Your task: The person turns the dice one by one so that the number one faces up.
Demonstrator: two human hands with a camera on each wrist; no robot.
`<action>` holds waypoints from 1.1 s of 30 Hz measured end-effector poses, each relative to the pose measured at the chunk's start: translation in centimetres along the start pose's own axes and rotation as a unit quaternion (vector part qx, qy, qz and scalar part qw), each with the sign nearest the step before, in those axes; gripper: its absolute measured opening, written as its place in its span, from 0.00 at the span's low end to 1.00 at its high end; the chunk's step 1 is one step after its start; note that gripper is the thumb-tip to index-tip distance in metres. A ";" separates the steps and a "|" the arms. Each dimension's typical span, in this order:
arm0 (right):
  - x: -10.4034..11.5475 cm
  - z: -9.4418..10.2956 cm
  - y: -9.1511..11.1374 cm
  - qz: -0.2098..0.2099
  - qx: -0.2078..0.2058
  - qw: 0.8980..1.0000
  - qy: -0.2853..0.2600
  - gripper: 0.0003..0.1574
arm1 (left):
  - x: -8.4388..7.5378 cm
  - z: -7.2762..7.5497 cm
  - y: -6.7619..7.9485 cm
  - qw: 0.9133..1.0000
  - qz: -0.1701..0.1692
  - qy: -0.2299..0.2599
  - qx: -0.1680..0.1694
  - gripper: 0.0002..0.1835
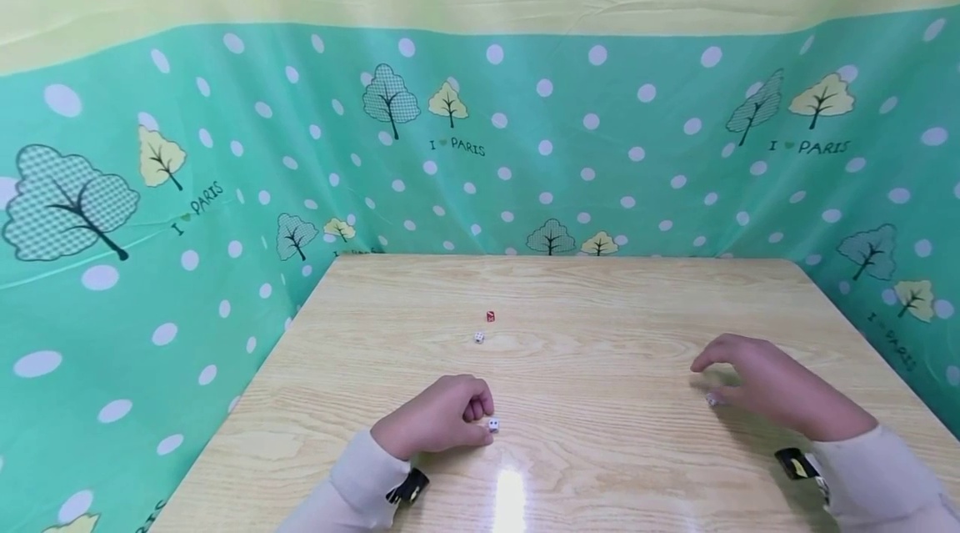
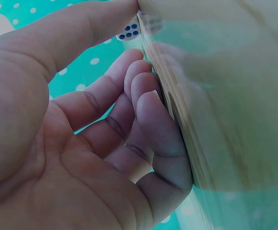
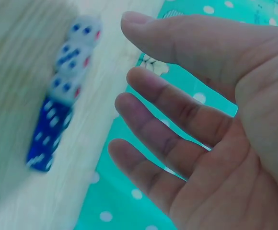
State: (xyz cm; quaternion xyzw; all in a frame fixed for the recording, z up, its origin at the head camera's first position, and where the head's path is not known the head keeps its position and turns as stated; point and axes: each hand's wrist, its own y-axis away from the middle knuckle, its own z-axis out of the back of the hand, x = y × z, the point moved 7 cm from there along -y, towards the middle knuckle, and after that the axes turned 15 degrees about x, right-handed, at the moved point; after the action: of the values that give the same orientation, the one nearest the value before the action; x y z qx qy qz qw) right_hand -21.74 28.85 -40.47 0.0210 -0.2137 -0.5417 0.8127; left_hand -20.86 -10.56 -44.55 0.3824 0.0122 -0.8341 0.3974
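Note:
At the lower middle of the head view my left hand (image 1: 444, 416) rests on the table beside a white die (image 1: 493, 424), its fingers loosely curled. In the left wrist view that die (image 2: 128, 33) sits between the thumb and index tips, with a gap to the index finger. My right hand (image 1: 765, 383) hovers at the right, fingers apart and slightly bent, holding nothing. Beside it, in the right wrist view, a blurred line of dice shows white dice (image 3: 72, 57) joining blue dice (image 3: 48, 134). The head view shows only a white die (image 1: 711, 399) there; the hand hides the others.
Farther back on the wooden table (image 1: 600, 299) lie a red die (image 1: 491, 317) and another white die (image 1: 479, 338). A green dotted cloth (image 1: 540, 141) hangs behind the table and at both sides. Black bands (image 1: 408, 486) are on the wrists.

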 end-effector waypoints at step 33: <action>11.0 -1.4 -9.8 0.115 0.014 0.993 -0.007 0.12 | 0.1 0.0 0.1 1.000 0.001 -0.008 0.001 0.13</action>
State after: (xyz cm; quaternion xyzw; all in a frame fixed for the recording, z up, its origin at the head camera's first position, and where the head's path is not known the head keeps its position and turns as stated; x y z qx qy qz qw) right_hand -26.25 14.75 -40.78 0.0042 -0.2278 -0.4417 0.8677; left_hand -20.87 -10.70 -44.63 0.3765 0.0076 -0.8365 0.3982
